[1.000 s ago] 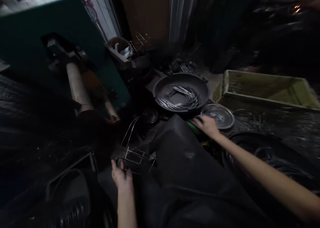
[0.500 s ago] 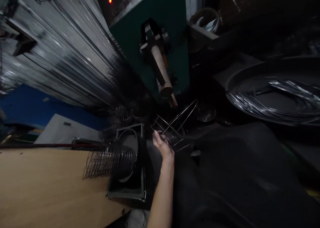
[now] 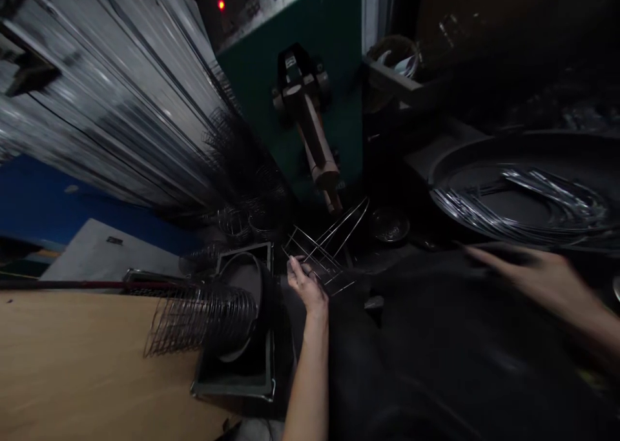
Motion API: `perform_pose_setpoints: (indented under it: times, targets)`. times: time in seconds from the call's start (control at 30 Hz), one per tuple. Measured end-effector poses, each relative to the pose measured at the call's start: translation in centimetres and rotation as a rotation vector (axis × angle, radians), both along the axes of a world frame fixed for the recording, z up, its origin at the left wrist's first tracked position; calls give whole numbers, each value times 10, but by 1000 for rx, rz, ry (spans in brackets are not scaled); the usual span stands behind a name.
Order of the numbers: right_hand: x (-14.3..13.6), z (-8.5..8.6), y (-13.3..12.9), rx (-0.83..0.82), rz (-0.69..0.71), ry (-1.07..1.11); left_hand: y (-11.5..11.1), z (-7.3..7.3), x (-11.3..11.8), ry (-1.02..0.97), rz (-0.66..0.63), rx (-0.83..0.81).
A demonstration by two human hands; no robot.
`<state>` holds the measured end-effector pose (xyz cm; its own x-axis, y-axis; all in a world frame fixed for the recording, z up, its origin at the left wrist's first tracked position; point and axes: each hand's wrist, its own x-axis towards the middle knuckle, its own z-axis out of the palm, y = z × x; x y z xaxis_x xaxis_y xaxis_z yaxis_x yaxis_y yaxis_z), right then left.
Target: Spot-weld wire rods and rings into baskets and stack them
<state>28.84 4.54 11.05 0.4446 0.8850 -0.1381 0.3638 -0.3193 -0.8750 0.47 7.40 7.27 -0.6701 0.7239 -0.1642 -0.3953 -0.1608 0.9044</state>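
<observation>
Gripping the wire frame (image 3: 324,250) near centre under the electrode (image 3: 317,150) with curled left hand (image 3: 306,285), blurred right hand (image 3: 530,274) fingers loosely spread, empty; thin wires could slip or snag.

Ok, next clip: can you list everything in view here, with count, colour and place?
wire frame: one, silvery, centre, held by the left hand
wire basket: one, grey, lying on its side, lower left
wooden board: one, tan, bottom left
dark pan: one, black, right, holds wire pieces
wire pieces: a bundle, silvery, inside the pan
green machine: one, dark green, top centre, brown arm sticking out
red light: one, top, left of centre
metal rods: many, silvery, upper left
left hand: gripping the wire frame
right hand: blurred, right, in front of the pan, holding nothing visible
</observation>
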Motion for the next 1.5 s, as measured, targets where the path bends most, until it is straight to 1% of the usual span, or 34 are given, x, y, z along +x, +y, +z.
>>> perform_pose_setpoints:
  times: [0.07,0.13,0.2,0.27,0.33,0.43,0.57,1.0,1.2,1.37,1.5]
  targets:
    - [-34,4,18,-45,28,286,-1,2,0,-2,-10,4]
    - [-72,8,40,-43,31,562,-2,4,0,-19,-19,-5]
    - [-104,11,57,-6,31,748,-3,5,-2,-35,-17,-19]
    - [-125,13,66,13,51,885,-3,5,-6,-37,-15,-25]
    - [-134,14,69,2,68,976,-2,4,-10,-25,-18,-30]
    - [-138,14,68,-22,65,1037,0,0,-16,10,-30,-42]
    - [-139,12,67,-45,59,1048,2,-1,-23,45,-40,-66]
    - [-143,19,72,-51,37,1032,11,7,-21,-1,-68,-84]
    - [-146,28,76,-61,2,1018,17,14,-23,-13,-100,-75]
    - [-150,33,80,-63,38,981,20,24,-28,-50,-87,-94]
    - [-151,36,80,-95,14,1001,15,29,-30,-78,-188,-71]
